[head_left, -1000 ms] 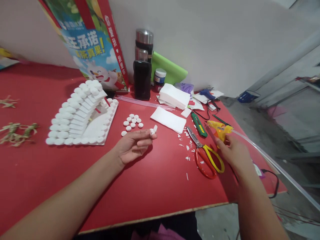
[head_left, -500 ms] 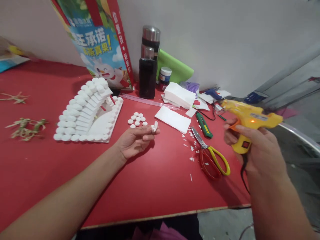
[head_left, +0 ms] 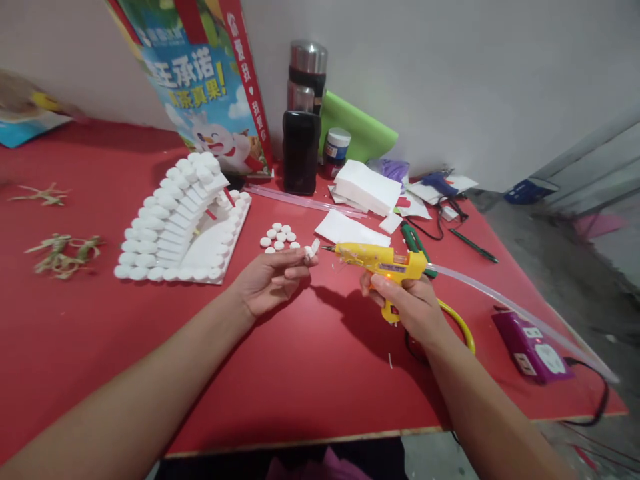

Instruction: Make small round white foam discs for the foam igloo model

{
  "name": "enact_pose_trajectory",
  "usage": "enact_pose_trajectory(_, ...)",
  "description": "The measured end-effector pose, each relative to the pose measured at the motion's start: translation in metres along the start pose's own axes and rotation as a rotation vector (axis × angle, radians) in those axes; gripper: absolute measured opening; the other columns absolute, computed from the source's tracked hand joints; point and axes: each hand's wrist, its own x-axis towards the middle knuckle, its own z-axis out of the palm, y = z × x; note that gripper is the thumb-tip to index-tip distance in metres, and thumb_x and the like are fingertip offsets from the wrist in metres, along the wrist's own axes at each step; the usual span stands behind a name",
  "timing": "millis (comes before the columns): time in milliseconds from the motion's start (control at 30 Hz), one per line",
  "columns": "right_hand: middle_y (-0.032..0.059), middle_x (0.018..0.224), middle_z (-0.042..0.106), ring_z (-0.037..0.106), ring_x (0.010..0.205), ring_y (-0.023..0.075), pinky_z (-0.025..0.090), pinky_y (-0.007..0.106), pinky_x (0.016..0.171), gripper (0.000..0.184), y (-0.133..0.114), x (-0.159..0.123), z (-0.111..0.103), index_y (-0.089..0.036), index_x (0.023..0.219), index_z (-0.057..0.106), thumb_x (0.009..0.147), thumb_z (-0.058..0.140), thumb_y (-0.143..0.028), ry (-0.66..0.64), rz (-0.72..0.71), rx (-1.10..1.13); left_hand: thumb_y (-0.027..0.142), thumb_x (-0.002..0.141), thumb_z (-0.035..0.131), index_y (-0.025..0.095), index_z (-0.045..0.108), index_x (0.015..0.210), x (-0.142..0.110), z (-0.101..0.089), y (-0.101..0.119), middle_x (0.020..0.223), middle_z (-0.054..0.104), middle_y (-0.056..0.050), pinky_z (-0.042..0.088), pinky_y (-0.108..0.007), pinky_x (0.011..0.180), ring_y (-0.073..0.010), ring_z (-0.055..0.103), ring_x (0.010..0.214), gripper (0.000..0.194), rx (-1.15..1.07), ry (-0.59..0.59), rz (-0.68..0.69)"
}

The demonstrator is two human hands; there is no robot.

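Between the fingertips of my left hand (head_left: pixel 274 280) is a small white piece (head_left: pixel 312 250), partly covered by the fingers. My right hand (head_left: pixel 407 300) is wrapped round the handle of a yellow hot glue gun (head_left: pixel 373 257), with a long clear glue stick (head_left: pixel 480 287) trailing out of its back. The gun's nozzle points left and is close to the white piece; whether they touch I cannot tell. Just beyond my left fingers lie several round white discs (head_left: pixel 279 237). A white model (head_left: pixel 170 223) built of similar discs and strips stands to the left.
White foam sheets (head_left: pixel 367 188) and a green utility knife (head_left: pixel 413 240) lie behind the glue gun. Yellow-handled scissors (head_left: pixel 457 321) are mostly hidden under my right arm. A purple power strip (head_left: pixel 531 347) sits at right. Along the back stand a black phone-like object (head_left: pixel 301 153), a flask (head_left: pixel 309 63) and a printed bag (head_left: pixel 200 87).
My right hand has brought the glue gun left, from the right side to beside the white piece. My left hand stays nearly where it was. The power strip has come into view.
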Motion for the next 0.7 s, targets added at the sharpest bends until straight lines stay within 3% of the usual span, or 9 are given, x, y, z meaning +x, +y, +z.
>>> enact_pose_trajectory(133,0.0005,0.067,0.055,0.044,0.059,0.0129,0.033,0.027,0.050,0.039,-0.004,0.001,-0.001,-0.018,0.080,0.073,0.096,0.068,-0.053,0.014,0.013,-0.060,0.004,0.107,0.030,0.003,0.065,0.083,0.000,0.002,-0.002,0.056,0.055,-0.004,0.028,-0.006,0.027,-0.0023,0.038,0.032,0.042,0.050,0.005,0.001)
enact_pose_trajectory(400,0.0001,0.069,0.058,0.046,0.058,0.0121,0.035,0.026,0.053,0.041,-0.010,0.000,0.000,-0.018,0.078,0.073,0.098,0.064,-0.053,0.006,-0.059,-0.219,0.008,0.108,0.030,-0.002,0.070,0.085,0.005,-0.009,-0.003,0.052,0.046,0.001,0.026,-0.004,0.029,-0.0007,0.038,0.032,0.047,0.161,-0.114,-0.032)
enact_pose_trajectory(700,0.0021,0.072,0.062,0.052,0.066,0.0172,0.041,0.030,0.061,0.043,-0.016,-0.004,0.002,-0.020,0.080,0.070,0.097,0.062,-0.058,0.007,-0.031,-0.393,0.010,0.107,0.036,0.001,0.070,0.087,0.005,-0.012,0.000,0.054,0.045,0.002,0.027,-0.007,0.028,-0.0017,0.036,0.032,0.041,0.199,-0.117,-0.031)
